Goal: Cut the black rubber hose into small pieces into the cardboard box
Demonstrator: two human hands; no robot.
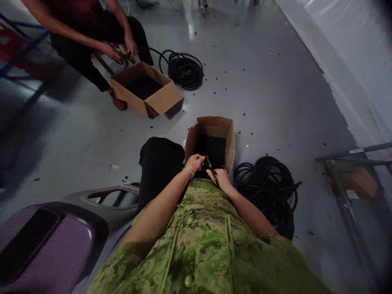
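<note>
My right hand [221, 178] is closed round the handles of a pair of dark scissors [210, 164], whose blades point up and to the left. Just left of the blades, my left hand [195, 163] is pinched shut; whatever lies between its fingers is too small and dark to make out. Both hands are over the near side of an open cardboard box [230, 141]. Inside that box lies a mass of small black pieces [216, 146].
Coils of black tubing [269, 183] lie right of the box. Across from me, a seated person [92, 36] works over another cardboard box [130, 96], beside a second black coil [186, 71]. A purple stool [76, 249] bearing a dark phone-like slab [30, 241] stands left. Black bits dot the floor.
</note>
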